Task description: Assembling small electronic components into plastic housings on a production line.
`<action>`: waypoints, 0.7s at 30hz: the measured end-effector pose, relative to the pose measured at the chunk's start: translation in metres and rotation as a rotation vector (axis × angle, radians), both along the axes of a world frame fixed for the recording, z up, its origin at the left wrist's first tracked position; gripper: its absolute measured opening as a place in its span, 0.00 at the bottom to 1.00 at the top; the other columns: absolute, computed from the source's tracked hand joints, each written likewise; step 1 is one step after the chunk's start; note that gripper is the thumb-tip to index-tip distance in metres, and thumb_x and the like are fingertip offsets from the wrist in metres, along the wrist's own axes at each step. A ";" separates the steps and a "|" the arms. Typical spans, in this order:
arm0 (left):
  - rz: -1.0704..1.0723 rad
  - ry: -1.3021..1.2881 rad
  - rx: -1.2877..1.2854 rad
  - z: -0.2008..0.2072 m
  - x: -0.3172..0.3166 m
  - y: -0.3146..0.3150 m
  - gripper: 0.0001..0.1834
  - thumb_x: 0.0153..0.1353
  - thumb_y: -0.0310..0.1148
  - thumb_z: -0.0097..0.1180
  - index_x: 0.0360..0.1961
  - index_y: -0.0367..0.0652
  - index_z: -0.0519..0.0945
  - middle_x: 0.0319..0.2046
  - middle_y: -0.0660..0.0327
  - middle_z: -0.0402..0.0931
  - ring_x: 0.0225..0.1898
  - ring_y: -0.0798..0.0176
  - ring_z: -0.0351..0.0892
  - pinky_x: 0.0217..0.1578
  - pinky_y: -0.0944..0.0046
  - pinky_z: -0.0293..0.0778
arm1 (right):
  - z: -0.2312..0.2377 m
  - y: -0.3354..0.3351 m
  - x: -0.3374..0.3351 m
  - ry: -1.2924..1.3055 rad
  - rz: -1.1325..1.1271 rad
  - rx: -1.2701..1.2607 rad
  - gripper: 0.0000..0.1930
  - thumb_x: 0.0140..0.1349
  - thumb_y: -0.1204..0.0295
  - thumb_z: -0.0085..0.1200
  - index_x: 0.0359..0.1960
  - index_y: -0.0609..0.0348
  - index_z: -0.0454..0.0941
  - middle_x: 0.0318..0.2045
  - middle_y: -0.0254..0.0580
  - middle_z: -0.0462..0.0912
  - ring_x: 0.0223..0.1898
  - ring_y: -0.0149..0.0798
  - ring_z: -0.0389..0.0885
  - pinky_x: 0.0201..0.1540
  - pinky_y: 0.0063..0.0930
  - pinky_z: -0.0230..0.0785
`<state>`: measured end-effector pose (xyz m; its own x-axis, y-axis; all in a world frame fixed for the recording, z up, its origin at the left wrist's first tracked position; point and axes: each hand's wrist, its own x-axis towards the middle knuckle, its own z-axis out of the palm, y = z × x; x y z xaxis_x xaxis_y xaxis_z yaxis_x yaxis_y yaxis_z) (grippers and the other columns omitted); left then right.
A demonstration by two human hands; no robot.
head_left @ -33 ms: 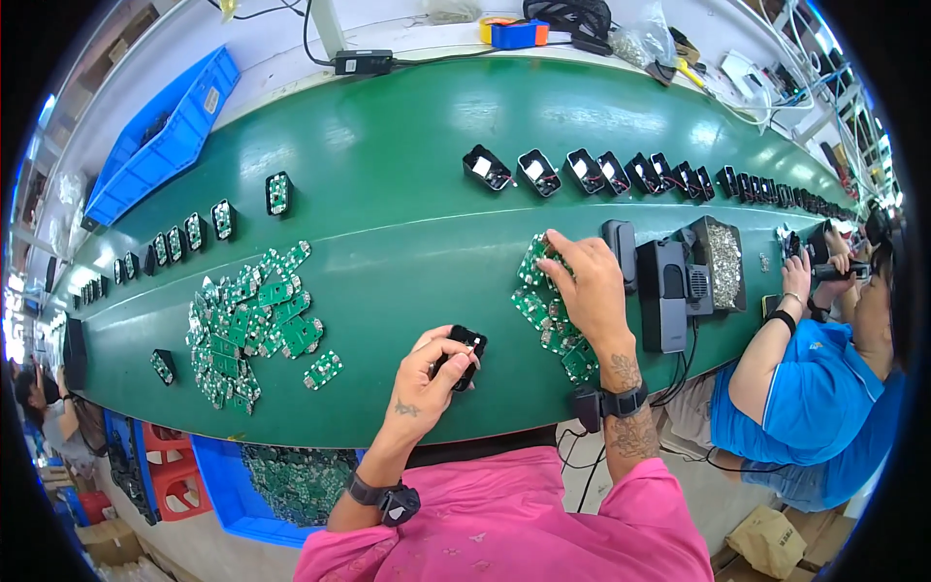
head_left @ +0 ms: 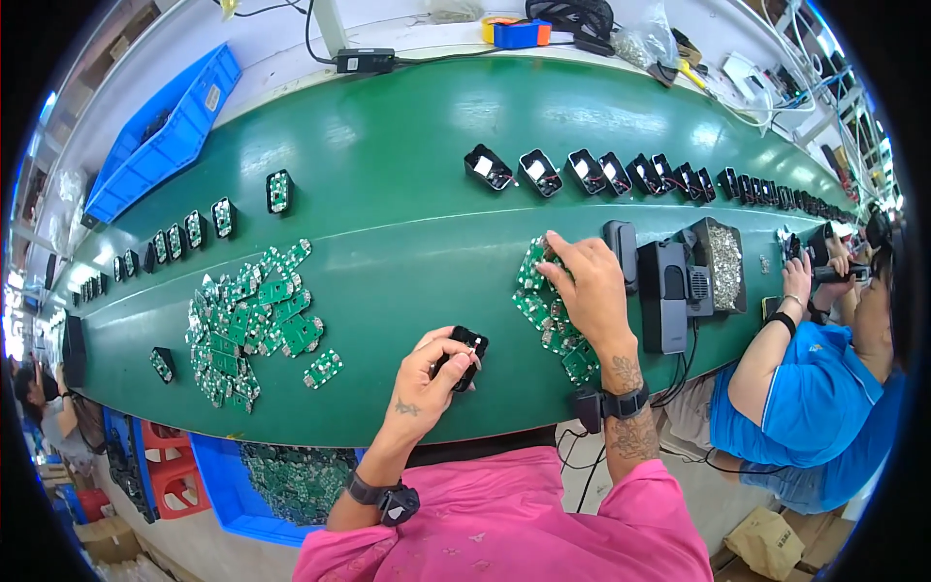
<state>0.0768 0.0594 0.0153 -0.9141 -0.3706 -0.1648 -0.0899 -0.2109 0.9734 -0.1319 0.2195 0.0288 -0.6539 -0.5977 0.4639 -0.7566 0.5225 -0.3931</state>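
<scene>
My left hand (head_left: 427,373) is wrapped round a small black plastic housing (head_left: 472,341), its thumb and fingers over the open top. Something pale shows at the fingertips, too small to name. My right hand (head_left: 585,286) is at the far end of a small pile of green circuit boards (head_left: 558,325), thumb and forefinger closed on the edge of a circuit board (head_left: 532,260). The palm hides part of that pile. Left of my left hand lies a larger heap of green circuit boards (head_left: 228,335), with a single board (head_left: 323,370) at its near right side.
Black housings (head_left: 585,172) with wires stand in a row at the far right. Housings fitted with boards (head_left: 224,219) line the left. A dark fan-like device (head_left: 663,296) and a box of small metal parts (head_left: 724,267) stand right. A co-worker (head_left: 805,378) sits there. A blue crate (head_left: 218,495) sits below the table edge.
</scene>
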 end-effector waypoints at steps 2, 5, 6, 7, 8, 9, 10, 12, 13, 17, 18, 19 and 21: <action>-0.020 -0.017 0.031 -0.001 0.000 0.000 0.11 0.69 0.34 0.56 0.37 0.36 0.82 0.49 0.53 0.73 0.58 0.57 0.70 0.37 0.64 0.84 | 0.009 0.001 0.002 0.016 0.047 0.092 0.19 0.60 0.73 0.63 0.52 0.65 0.79 0.36 0.46 0.85 0.41 0.45 0.81 0.44 0.38 0.73; 0.043 -0.014 0.007 -0.010 -0.001 -0.001 0.10 0.68 0.35 0.57 0.37 0.37 0.80 0.55 0.58 0.72 0.30 0.71 0.81 0.19 0.76 0.65 | 0.009 0.002 0.009 -0.225 0.032 -0.231 0.18 0.62 0.74 0.61 0.54 0.65 0.77 0.37 0.45 0.85 0.40 0.40 0.84 0.41 0.35 0.76; 0.068 0.114 -0.316 -0.017 -0.003 -0.006 0.09 0.67 0.33 0.58 0.37 0.37 0.81 0.54 0.57 0.73 0.30 0.69 0.81 0.21 0.73 0.68 | 0.015 0.000 0.017 -0.460 0.071 -0.389 0.16 0.68 0.72 0.55 0.56 0.65 0.76 0.40 0.44 0.84 0.39 0.36 0.86 0.36 0.28 0.78; 0.090 0.237 -0.642 -0.020 -0.002 -0.010 0.07 0.66 0.31 0.58 0.37 0.37 0.81 0.54 0.56 0.73 0.30 0.67 0.82 0.22 0.71 0.71 | 0.024 -0.001 0.029 -0.468 0.084 -0.384 0.16 0.68 0.72 0.55 0.56 0.65 0.76 0.40 0.44 0.84 0.39 0.36 0.86 0.36 0.28 0.78; 0.096 0.233 -0.638 -0.012 -0.002 -0.008 0.07 0.66 0.31 0.58 0.37 0.37 0.81 0.54 0.56 0.73 0.30 0.67 0.82 0.22 0.71 0.71 | 0.033 -0.002 0.042 -0.754 0.121 -0.476 0.16 0.71 0.70 0.52 0.57 0.64 0.75 0.42 0.45 0.83 0.39 0.36 0.86 0.34 0.25 0.77; 0.141 0.185 -0.747 0.002 -0.005 -0.002 0.06 0.65 0.30 0.59 0.37 0.39 0.81 0.53 0.54 0.73 0.29 0.64 0.82 0.24 0.67 0.73 | 0.034 -0.004 0.054 -1.043 0.153 -0.568 0.16 0.74 0.68 0.48 0.58 0.64 0.75 0.44 0.45 0.82 0.40 0.36 0.86 0.32 0.23 0.77; 0.186 0.135 -0.855 0.013 -0.006 0.003 0.04 0.63 0.29 0.60 0.37 0.40 0.82 0.53 0.52 0.74 0.29 0.60 0.82 0.25 0.64 0.75 | 0.028 -0.007 0.064 -1.013 0.199 -0.501 0.18 0.77 0.64 0.42 0.59 0.64 0.74 0.45 0.44 0.81 0.38 0.35 0.85 0.29 0.19 0.75; 0.187 0.051 -0.941 0.030 -0.007 0.012 0.04 0.63 0.30 0.59 0.38 0.45 0.82 0.54 0.51 0.73 0.29 0.55 0.83 0.27 0.60 0.78 | 0.024 -0.011 0.079 -1.127 0.220 -0.530 0.18 0.76 0.65 0.44 0.58 0.65 0.74 0.45 0.44 0.81 0.38 0.34 0.85 0.29 0.20 0.75; 0.189 -0.032 -1.031 0.034 -0.007 0.014 0.04 0.63 0.30 0.59 0.38 0.49 0.82 0.55 0.50 0.72 0.30 0.50 0.83 0.29 0.55 0.80 | 0.022 -0.012 0.085 -1.239 0.244 -0.563 0.18 0.75 0.65 0.46 0.57 0.65 0.75 0.45 0.44 0.81 0.37 0.33 0.85 0.29 0.20 0.76; 0.114 -0.112 -1.158 0.038 -0.006 0.016 0.05 0.62 0.31 0.59 0.39 0.48 0.81 0.56 0.50 0.72 0.32 0.48 0.84 0.29 0.52 0.80 | 0.009 -0.020 0.103 -1.205 0.231 -0.639 0.17 0.73 0.68 0.51 0.56 0.68 0.74 0.43 0.42 0.82 0.37 0.30 0.84 0.31 0.20 0.76; 0.110 -0.113 -1.142 0.037 -0.007 0.015 0.06 0.61 0.30 0.61 0.40 0.47 0.81 0.54 0.51 0.73 0.30 0.49 0.83 0.27 0.54 0.79 | 0.008 -0.020 0.106 -1.213 0.221 -0.649 0.16 0.73 0.68 0.53 0.55 0.68 0.75 0.43 0.42 0.83 0.38 0.29 0.84 0.32 0.20 0.76; 0.106 -0.113 -1.125 0.036 -0.007 0.014 0.08 0.60 0.29 0.62 0.40 0.46 0.80 0.52 0.51 0.74 0.28 0.50 0.82 0.25 0.55 0.77 | 0.007 -0.019 0.108 -1.221 0.211 -0.659 0.16 0.72 0.69 0.54 0.54 0.69 0.75 0.42 0.43 0.83 0.38 0.29 0.84 0.33 0.20 0.77; 0.091 -0.133 -1.109 0.035 -0.004 0.011 0.07 0.61 0.30 0.61 0.40 0.45 0.80 0.53 0.50 0.74 0.29 0.47 0.83 0.27 0.53 0.78 | 0.005 -0.016 0.111 -1.254 0.214 -0.658 0.16 0.70 0.71 0.57 0.53 0.69 0.75 0.43 0.43 0.83 0.40 0.30 0.84 0.36 0.22 0.78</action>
